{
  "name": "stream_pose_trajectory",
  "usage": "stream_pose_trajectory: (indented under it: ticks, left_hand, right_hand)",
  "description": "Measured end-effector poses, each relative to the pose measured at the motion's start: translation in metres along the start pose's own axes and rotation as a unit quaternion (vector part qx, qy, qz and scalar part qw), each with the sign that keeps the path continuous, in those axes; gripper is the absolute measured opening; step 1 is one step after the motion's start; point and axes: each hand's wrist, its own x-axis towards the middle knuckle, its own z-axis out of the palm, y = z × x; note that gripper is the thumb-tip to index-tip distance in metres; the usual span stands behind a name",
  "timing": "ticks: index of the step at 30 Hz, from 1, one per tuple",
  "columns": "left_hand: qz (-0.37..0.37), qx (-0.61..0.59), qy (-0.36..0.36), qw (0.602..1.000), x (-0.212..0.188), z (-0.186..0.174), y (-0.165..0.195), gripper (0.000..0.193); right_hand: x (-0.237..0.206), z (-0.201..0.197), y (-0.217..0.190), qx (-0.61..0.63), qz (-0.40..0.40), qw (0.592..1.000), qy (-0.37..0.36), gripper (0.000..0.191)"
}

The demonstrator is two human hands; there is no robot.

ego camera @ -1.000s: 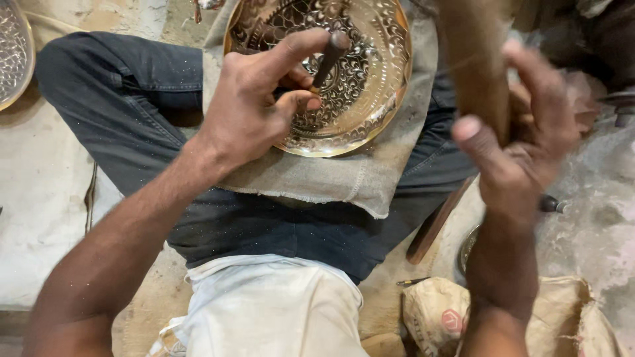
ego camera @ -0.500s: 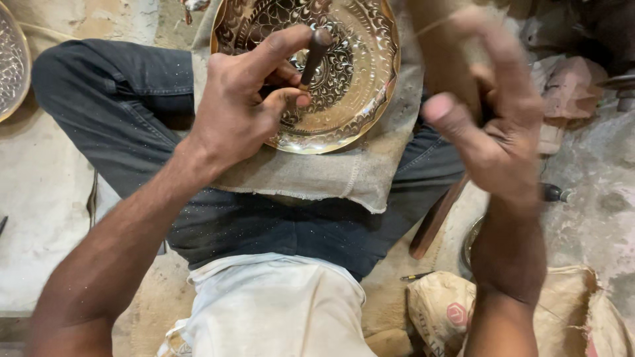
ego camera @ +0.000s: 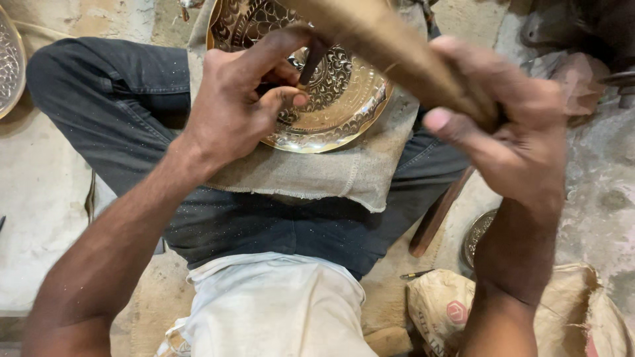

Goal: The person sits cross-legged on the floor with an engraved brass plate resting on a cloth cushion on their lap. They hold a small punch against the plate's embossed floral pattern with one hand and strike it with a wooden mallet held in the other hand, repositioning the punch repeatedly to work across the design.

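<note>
— Since a moment ago we are seeing the wooden mallet [ego camera: 390,49] swinging from upright at the right to slanting over the brass plate [ego camera: 331,99], blurred.

— We are seeing the right hand [ego camera: 509,132] wrapping its fingers tight around that handle. The left hand [ego camera: 241,109] is pinching a dark punch [ego camera: 312,56] between thumb and fingers, tip on the plate's patterned face.

— The plate is lying on a burlap cloth [ego camera: 317,175] across dark-trousered legs [ego camera: 119,112], with the mallet crossing in front of its far right rim.

— Around us, another metal dish [ego camera: 8,66] is sitting at far left, a printed sack [ego camera: 450,311] at near right, a wooden stick [ego camera: 436,215] beside it, all on a dusty concrete floor [ego camera: 40,211].
</note>
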Motion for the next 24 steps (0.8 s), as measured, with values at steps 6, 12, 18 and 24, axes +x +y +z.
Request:
stream_pose_trajectory:
  ticks: [6, 12, 18, 24]
  left_hand:
    - [0.002, 0.003, -0.007, 1.0, -0.002, -0.003, -0.001, 0.063]
    - [0.008, 0.007, -0.011, 1.0, -0.001, -0.003, -0.003, 0.06]
    - [0.006, 0.015, -0.012, 1.0, -0.002, -0.004, -0.004, 0.052]
    - [0.003, 0.02, -0.015, 1.0, 0.0, -0.005, -0.007, 0.057]
  right_hand:
    - [-0.01, 0.001, 0.005, -0.006, -0.019, 1.0, -0.012, 0.051]
    - [-0.008, -0.001, 0.019, -0.031, 0.012, 0.997, -0.069, 0.054]
    - [-0.012, -0.001, 0.03, -0.01, 0.002, 1.0, -0.008, 0.045]
    - [-0.008, 0.004, 0.02, 0.052, 0.026, 0.997, 0.041, 0.052]
